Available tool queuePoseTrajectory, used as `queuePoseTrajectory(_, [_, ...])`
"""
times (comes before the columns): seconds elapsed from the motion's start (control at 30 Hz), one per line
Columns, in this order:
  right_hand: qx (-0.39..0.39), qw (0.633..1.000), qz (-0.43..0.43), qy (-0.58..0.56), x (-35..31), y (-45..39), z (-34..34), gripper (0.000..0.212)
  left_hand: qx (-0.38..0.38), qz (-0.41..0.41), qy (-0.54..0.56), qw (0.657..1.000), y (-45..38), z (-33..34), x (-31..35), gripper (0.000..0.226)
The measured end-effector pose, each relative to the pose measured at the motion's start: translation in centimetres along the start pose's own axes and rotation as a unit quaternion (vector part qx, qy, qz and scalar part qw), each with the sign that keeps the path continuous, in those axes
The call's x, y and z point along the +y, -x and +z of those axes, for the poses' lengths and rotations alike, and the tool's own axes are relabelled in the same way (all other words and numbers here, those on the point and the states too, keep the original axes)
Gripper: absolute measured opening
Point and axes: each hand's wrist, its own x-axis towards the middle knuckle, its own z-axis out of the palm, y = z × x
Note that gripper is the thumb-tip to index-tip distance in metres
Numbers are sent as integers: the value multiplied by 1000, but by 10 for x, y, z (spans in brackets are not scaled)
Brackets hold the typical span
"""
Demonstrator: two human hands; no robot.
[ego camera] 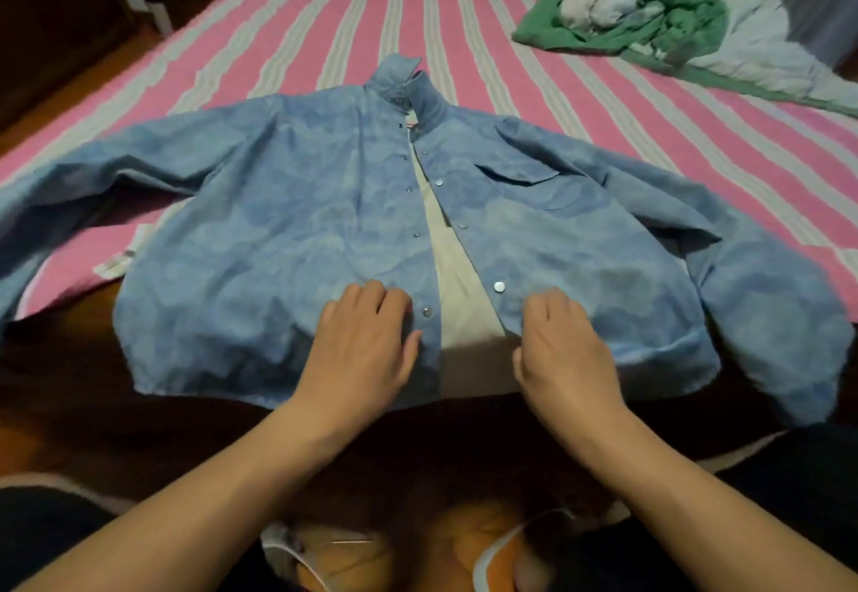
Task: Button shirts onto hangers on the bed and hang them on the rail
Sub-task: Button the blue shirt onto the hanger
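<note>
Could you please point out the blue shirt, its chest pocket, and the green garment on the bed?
Blue shirt (pixel 278 229): head view, on its front panel left of the opening.
Chest pocket (pixel 524 187): head view, on the flap and pocket face.
Green garment (pixel 668 20): head view, on its crumpled middle.

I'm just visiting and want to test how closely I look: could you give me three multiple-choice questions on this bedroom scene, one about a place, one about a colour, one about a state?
1. Where does the green garment lie?
A. at the far right of the bed
B. under the blue shirt
C. on the floor

2. What colours are the bed sheet's stripes?
A. blue and yellow
B. pink and grey
C. black and white

3. How is the blue shirt's front?
A. snapped shut to the collar
B. open down the middle
C. folded in half

Answers: 1 A, the green garment is crumpled far right on the bed sheet. 2 B, pink and grey bands alternate. 3 B, the blue shirt gapes, with the left hand and right hand at its two lower front edges.
</note>
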Motion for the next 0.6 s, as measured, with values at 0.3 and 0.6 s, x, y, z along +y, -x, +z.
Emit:
queuePoseTrajectory(0.3, [-38, 765, 216, -605, 23, -31, -47, 13, -176, -158, 598, 766, -1, -18, 62, 35])
queuePoseTrajectory(0.6, [42, 906, 178, -381, 0, -41, -45, 19, -22, -276, 520, 808, 5, 2, 52, 17])
